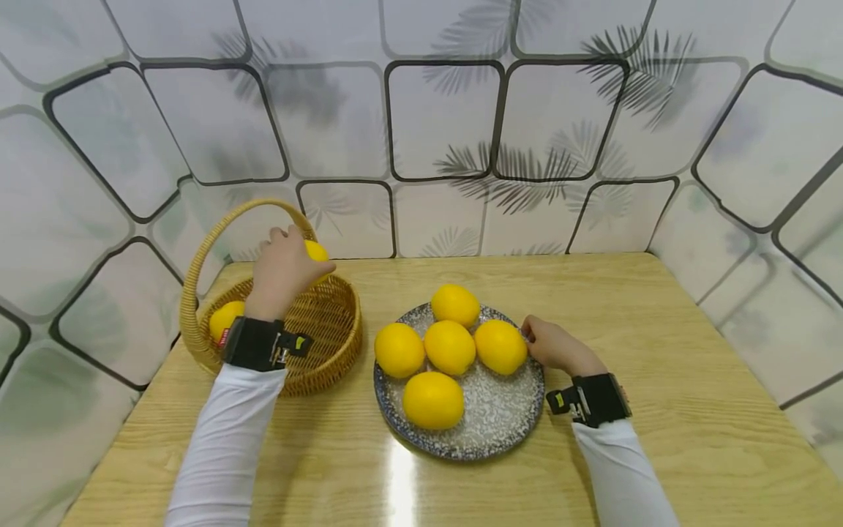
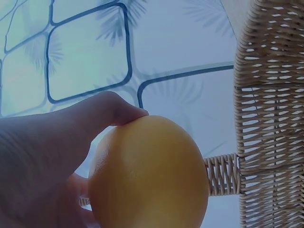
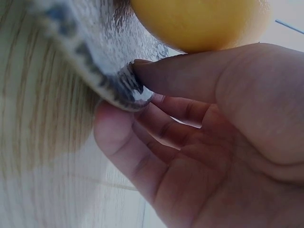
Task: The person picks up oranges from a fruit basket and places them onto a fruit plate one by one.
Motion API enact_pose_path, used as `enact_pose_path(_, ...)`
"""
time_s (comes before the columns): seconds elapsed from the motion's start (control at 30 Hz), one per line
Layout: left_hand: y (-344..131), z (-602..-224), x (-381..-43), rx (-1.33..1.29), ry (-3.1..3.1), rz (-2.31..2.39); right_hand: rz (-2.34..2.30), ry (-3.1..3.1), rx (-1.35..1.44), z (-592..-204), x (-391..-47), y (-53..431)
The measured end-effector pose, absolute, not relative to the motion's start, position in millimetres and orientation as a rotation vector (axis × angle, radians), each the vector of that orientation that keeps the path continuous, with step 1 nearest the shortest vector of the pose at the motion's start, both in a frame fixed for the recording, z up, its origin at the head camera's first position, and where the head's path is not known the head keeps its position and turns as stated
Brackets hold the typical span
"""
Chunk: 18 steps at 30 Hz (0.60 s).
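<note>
My left hand [image 1: 285, 267] holds a yellow lemon [image 1: 316, 251] over the wicker basket [image 1: 358, 333]. In the left wrist view the thumb presses on top of this lemon [image 2: 152, 175], with the basket's woven side [image 2: 270, 118] at right. Another lemon [image 1: 226, 320] lies inside the basket at its left, partly behind the wrist. A speckled grey plate [image 1: 503, 410] carries several lemons, among them one [image 1: 500, 347] close to my right hand [image 1: 556, 345]. Seen from the right wrist, the right thumb and fingers pinch the plate's dark rim [image 3: 126, 92].
The basket's tall arched handle [image 1: 191, 285] rises around the left forearm. Plate and basket stand side by side on a light wooden table [image 1: 691, 410]. Patterned walls [image 1: 441, 117] enclose the back and sides.
</note>
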<state>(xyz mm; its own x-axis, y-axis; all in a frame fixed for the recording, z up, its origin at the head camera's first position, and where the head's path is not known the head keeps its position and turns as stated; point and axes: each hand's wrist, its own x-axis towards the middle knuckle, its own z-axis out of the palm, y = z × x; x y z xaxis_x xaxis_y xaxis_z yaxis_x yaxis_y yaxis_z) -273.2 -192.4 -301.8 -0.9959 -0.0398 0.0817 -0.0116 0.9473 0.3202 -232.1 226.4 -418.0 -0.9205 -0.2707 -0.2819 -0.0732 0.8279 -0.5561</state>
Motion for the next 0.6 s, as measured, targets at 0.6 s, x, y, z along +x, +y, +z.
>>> enact_pose_path(0.6,-167.5,-296.5,-269.0,-0.083,-3.043,-0.545,-0.804,2.648,-0.262,-415.6,-229.9,225.5)
